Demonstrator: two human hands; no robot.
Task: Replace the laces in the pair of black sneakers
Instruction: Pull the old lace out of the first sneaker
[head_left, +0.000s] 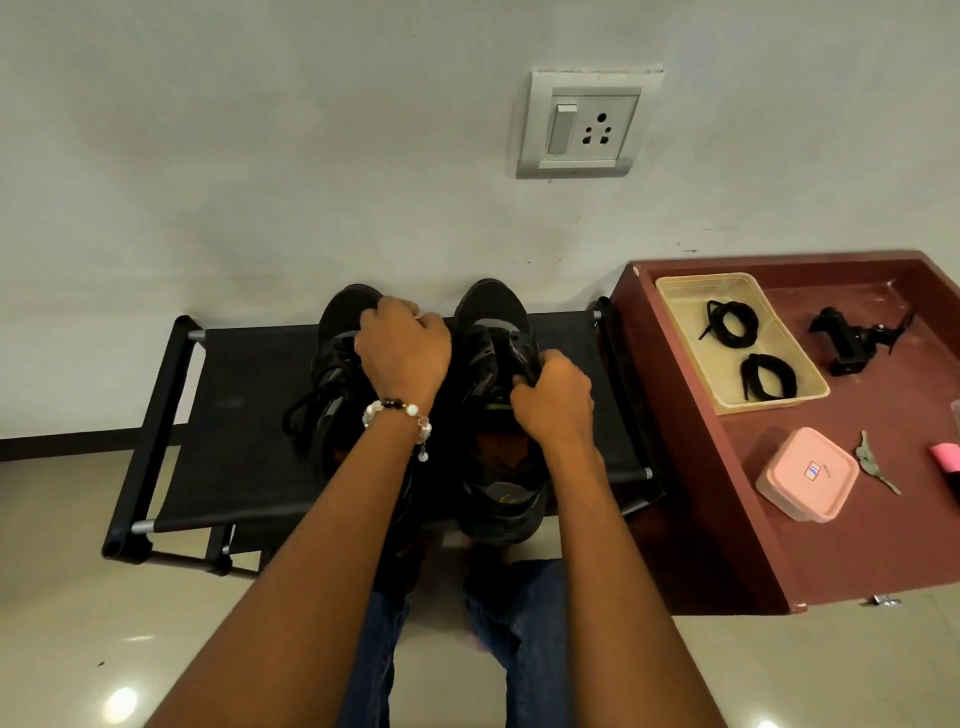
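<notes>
Two black sneakers stand side by side on a low black rack, toes toward the wall. My left hand, with a bead bracelet at the wrist, lies curled over the left sneaker and grips its upper near the laces. A loose black lace hangs off that shoe's left side. My right hand pinches the tongue area of the right sneaker. Two coiled black laces lie in a clear tray on the maroon table at right.
The maroon table also holds a pink lidded box, a key, a black clamp mount and a pink object at the right edge. A wall socket sits above. My jeans-clad legs are below the rack.
</notes>
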